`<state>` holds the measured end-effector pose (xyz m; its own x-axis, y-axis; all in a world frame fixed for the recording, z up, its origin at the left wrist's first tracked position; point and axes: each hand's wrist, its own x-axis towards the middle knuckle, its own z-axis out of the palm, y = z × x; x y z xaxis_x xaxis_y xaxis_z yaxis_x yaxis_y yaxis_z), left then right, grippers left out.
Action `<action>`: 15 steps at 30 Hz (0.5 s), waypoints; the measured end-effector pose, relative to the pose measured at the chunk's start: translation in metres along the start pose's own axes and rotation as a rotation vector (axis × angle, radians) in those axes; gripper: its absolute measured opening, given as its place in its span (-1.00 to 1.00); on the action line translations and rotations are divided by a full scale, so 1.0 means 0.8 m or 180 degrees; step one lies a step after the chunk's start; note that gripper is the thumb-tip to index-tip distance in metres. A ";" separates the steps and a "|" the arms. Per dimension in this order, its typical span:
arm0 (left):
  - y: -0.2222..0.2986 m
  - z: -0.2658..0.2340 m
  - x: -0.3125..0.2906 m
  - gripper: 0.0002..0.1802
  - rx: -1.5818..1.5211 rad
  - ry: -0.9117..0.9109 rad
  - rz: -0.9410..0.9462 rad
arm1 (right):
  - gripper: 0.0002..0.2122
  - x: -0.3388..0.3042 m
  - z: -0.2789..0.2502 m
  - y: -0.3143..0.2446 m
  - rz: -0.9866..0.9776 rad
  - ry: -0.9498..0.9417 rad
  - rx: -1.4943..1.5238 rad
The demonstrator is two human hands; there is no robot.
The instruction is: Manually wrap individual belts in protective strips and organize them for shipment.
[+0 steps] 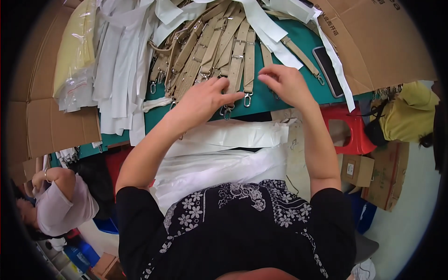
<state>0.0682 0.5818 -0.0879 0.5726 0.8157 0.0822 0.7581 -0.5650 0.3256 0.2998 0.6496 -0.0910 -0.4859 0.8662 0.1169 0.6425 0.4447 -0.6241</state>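
A fan of beige straps (214,44) with silver buckles and snap hooks lies on the green tabletop (161,114), their hook ends toward me. My left hand (203,100) rests over the lower strap ends. Its index finger stretches out to the metal snap hook (248,100) of one strap, at or against it; the other fingers are bent and partly hidden. To the right, my right hand (285,84) hovers beside the straps, its thumb and index finger apart with nothing visible between them. One beige strap (303,57) lies separately beyond that hand.
White strips (121,70) hang over the table's left side, beside a yellow bagged bundle (77,46). More white material (224,163) covers my lap. A dark phone (328,70) lies at right, near cardboard (373,42) and a red stool (343,130). People (70,205) sit on both sides.
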 end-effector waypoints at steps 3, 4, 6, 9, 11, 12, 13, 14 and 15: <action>-0.020 0.004 0.003 -0.67 0.0282 0.0185 0.0674 | -0.82 -0.007 0.006 -0.015 0.0105 -0.0625 0.0408; -0.026 0.004 0.004 -0.67 0.0072 0.0377 0.0841 | -0.82 -0.015 0.007 -0.013 0.0026 -0.1010 0.0281; -0.030 0.002 0.003 -0.66 -0.0374 0.0894 0.0909 | -0.83 -0.032 0.010 -0.016 -0.0041 -0.1618 0.0102; -0.024 -0.016 -0.009 -0.64 -0.0191 0.1025 0.0690 | -0.82 -0.057 0.027 -0.011 -0.0033 -0.1485 0.0267; -0.013 -0.013 -0.010 -0.62 -0.0037 0.1090 0.0800 | -0.76 -0.058 0.037 -0.024 0.0293 -0.1484 0.0647; -0.007 -0.009 -0.008 -0.59 -0.0055 0.1088 0.0868 | -0.73 -0.053 0.046 -0.031 0.1095 -0.1410 0.1958; 0.002 -0.007 -0.008 -0.57 -0.0081 0.1070 0.0936 | -0.70 -0.050 0.052 -0.038 0.1918 -0.1268 0.3272; 0.012 -0.010 -0.005 -0.53 -0.0054 0.1059 0.1057 | -0.68 -0.047 0.057 -0.041 0.1908 -0.1210 0.3784; 0.025 -0.011 -0.008 -0.53 -0.0089 0.1032 0.1038 | -0.70 -0.041 0.060 -0.035 0.1792 -0.1023 0.4047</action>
<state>0.0770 0.5660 -0.0735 0.6492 0.5951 0.4737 0.5433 -0.7987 0.2587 0.2690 0.5979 -0.1147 -0.5702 0.6906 -0.4449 -0.0841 -0.5878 -0.8046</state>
